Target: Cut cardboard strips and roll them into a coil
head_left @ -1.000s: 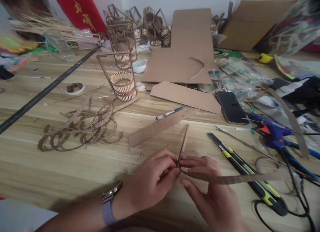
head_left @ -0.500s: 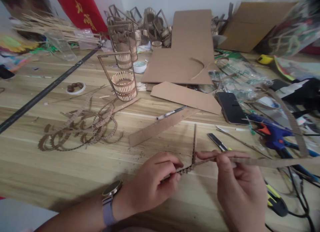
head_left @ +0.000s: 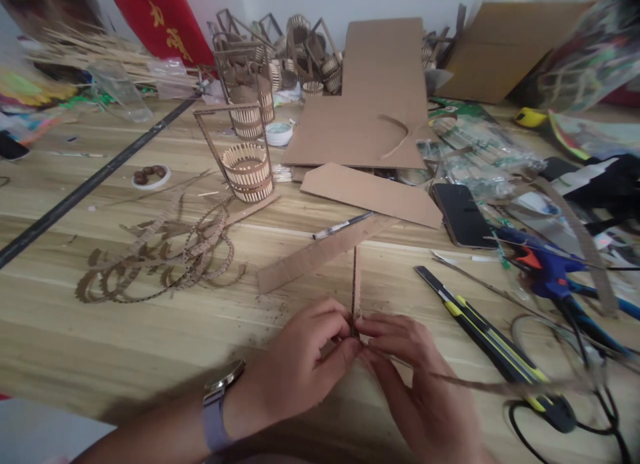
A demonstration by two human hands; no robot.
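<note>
At the front middle of the table both my hands meet at a narrow cardboard strip (head_left: 356,277), one end of which stands upright between them. My left hand (head_left: 313,357), with a watch on its wrist, pinches the strip from the left. From the other side my right hand (head_left: 420,377) grips it close to the fold, fingertips nearly touching the left ones. The strip's long tail runs off rightward past my right hand. The part inside the fingers is hidden. A black and yellow utility knife (head_left: 493,344) lies to the right.
Curled cardboard strips (head_left: 165,257) lie at left. Small slatted buckets (head_left: 247,171) with tall handles stand behind. A flat cardboard piece (head_left: 320,254), a pen (head_left: 343,225), a phone (head_left: 463,214) and a blue glue gun (head_left: 545,264) with cables lie around. Large cardboard sheets (head_left: 380,71) are at the back.
My right hand has moved left along the strip to meet my left hand. The strip's upright end has shifted left. More of the utility knife now shows.
</note>
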